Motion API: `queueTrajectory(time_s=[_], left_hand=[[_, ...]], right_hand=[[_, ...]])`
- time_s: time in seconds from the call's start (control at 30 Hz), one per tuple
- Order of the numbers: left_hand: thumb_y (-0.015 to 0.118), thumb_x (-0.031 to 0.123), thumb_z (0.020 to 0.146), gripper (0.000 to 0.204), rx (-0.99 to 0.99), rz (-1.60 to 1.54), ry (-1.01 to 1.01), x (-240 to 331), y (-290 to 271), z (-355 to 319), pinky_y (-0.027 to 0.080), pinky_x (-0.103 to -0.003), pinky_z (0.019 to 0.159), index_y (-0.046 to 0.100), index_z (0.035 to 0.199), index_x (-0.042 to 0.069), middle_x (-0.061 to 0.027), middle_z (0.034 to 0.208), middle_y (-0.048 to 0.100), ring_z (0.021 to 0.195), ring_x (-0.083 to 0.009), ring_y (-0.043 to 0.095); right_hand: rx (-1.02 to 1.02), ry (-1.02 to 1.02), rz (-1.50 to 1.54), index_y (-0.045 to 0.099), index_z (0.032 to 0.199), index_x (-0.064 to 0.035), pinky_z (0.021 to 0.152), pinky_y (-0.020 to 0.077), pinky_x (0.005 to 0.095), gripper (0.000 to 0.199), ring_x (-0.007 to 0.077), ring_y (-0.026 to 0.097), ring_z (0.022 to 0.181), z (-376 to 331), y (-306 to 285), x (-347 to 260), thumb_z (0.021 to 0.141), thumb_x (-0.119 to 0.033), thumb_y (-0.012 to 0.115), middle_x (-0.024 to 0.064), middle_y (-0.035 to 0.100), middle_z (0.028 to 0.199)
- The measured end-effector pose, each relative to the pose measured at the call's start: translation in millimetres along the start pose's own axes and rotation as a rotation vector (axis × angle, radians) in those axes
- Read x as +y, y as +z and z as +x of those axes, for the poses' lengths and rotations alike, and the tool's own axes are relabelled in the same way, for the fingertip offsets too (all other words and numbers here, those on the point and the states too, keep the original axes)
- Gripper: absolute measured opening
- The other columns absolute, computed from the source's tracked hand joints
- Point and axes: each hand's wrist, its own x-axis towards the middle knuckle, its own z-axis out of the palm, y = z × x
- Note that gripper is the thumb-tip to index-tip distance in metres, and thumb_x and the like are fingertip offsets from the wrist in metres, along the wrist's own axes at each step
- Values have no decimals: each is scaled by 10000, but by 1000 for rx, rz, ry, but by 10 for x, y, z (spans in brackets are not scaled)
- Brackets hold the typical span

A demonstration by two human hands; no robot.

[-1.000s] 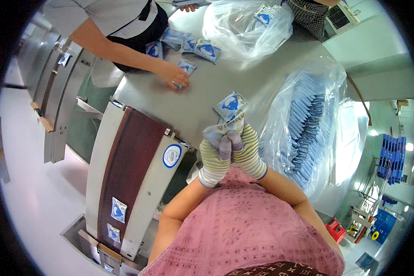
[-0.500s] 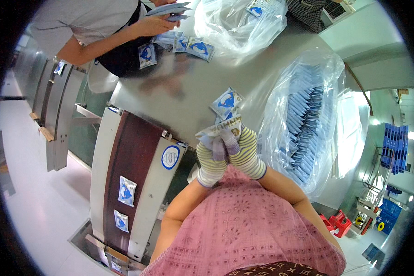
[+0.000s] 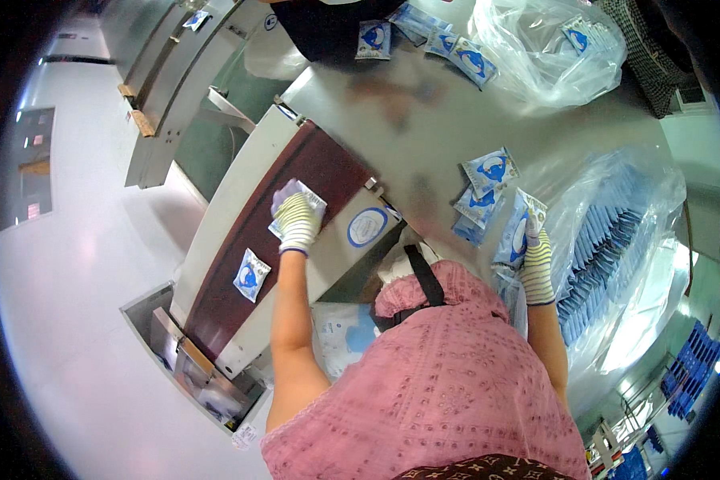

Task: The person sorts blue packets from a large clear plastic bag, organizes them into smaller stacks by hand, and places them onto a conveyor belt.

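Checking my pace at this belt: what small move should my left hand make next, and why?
Probably let go and lift away: the left hand in its striped glove presses a blue-and-white flat packet onto the dark brown belt, behind another packet.

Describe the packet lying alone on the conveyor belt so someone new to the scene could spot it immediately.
Find the dark brown conveyor belt running diagonally between pale metal side rails. The gloved left hand presses one packet onto it; nearer the person lies a small blue-and-white packet. Unlike the packets clustered on the steel table, it lies alone, untouched.
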Motion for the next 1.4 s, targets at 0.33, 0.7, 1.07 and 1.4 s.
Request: queueTrajectory(time_s=[0.33, 0.7, 1.07, 1.4], left_hand=[[586, 284, 848, 416, -452, -794, 654, 1048, -61, -40, 468, -330, 821, 539, 1148, 0, -142, 1083, 594, 914, -217, 585], [572, 299, 875, 349, -237, -1638, 408, 2670, -477, -1167, 447, -310, 809, 540, 1083, 21, -85, 1034, 598, 930, -192, 566], [555, 298, 876, 339, -537, -1142, 644, 2825, -313, -886, 473, -361, 765, 572, 1029, -3, -170, 927, 631, 853, -304, 614], [564, 502, 820, 552, -573, -89, 678, 3452, 926, 547, 425, -468, 876, 580, 1058, 5, -200, 989, 641, 931, -378, 604]], right_hand=[[-510, -209, -72, 541, 1141, -38, 700, 463, 230, 506, 105, 557, 775, -166, 532, 58, 878, -469, 565, 33, 597, 963], [-1, -551, 151, 414, 1222, -16, 817, 452, 278, 434, 130, 522, 908, -424, 680, -390, 887, -260, 541, 39, 549, 1007], [97, -192, 151, 553, 964, -16, 686, 478, 297, 491, 170, 576, 797, -117, 330, -86, 889, -495, 475, 82, 627, 918], [166, 500, 456, 490, 1238, -51, 890, 478, 392, 776, 272, 560, 1035, 856, -572, 621, 742, -633, 615, 138, 573, 1155]])
